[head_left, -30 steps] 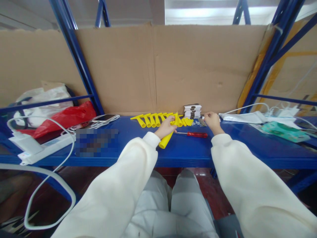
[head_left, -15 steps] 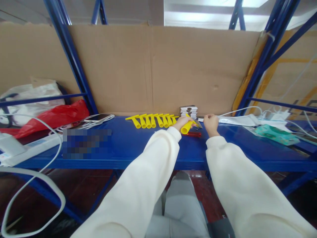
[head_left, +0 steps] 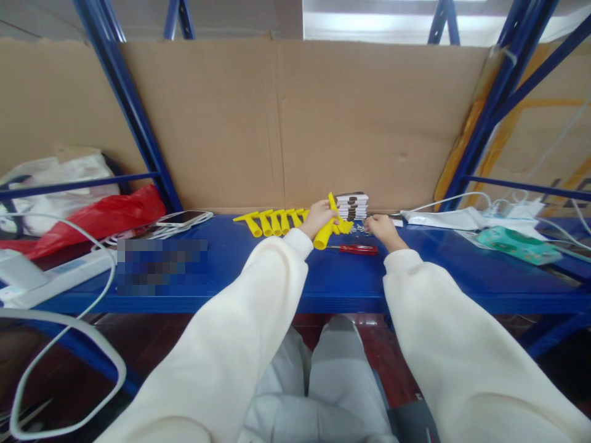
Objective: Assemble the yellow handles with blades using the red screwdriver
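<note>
My left hand (head_left: 319,216) is closed around a yellow T-shaped plastic handle (head_left: 324,234), its hollow round end facing me and its crosspiece standing up. Fingers bent and drawn together, my right hand (head_left: 383,229) is at a small scatter of shiny metal pieces (head_left: 357,228); whatever it pinches is too small to make out. Just in front of the hands lies a screwdriver (head_left: 357,249) with a red handle. A row of similar yellow handles (head_left: 276,227) runs to the left, partly hidden behind my left hand. Behind the metal pieces stands a stack of small white-and-black boxes (head_left: 352,207).
Cardboard (head_left: 203,123) backs the blue table (head_left: 258,280) between blue posts. On the left are a phone (head_left: 181,218), a red bag (head_left: 115,215) and a white power strip (head_left: 69,271). A green packet (head_left: 517,245) and white cables lie on the right.
My left hand has shifted left with the yellow handle and tilted it more upright. My right hand has come left to the metal pieces. More of the screwdriver shows.
</note>
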### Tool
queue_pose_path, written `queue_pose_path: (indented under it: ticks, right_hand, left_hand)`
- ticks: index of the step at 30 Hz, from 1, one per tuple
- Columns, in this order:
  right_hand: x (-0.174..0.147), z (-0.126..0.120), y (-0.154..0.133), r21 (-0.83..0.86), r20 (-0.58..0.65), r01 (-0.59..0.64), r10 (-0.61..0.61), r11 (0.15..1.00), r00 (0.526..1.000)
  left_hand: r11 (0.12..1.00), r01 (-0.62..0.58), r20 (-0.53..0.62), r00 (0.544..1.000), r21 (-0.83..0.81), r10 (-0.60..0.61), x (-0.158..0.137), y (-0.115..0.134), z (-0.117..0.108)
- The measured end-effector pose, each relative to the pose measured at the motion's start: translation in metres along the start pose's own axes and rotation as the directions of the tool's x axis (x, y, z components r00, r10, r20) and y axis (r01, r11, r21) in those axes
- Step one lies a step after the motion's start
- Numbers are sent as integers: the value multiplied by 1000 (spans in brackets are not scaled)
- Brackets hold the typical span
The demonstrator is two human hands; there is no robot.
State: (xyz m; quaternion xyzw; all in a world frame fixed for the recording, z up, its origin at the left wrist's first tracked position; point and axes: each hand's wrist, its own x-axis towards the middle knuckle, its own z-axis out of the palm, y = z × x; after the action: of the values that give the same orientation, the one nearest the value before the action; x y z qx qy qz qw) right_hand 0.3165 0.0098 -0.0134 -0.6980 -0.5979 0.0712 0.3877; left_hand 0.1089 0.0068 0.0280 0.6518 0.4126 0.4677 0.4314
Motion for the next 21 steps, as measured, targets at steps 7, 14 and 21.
queue_pose_path:
  ticks: [7, 14, 21]
  right_hand:
    - [-2, 9, -8, 127, 232, -54, 23, 990, 972]
    - [-9, 7, -17, 115, 252, -25, -4, 993, 968]
    - [-8, 7, -14, 78, 203, 15, -30, 997, 979]
  left_hand:
    - [575, -497, 132, 818, 650, 559, -21, -5, -72]
    - [371, -491, 271, 818, 788, 507, -49, -18, -79]
    - [357, -496, 341, 843, 791, 417, -63, -22, -71]
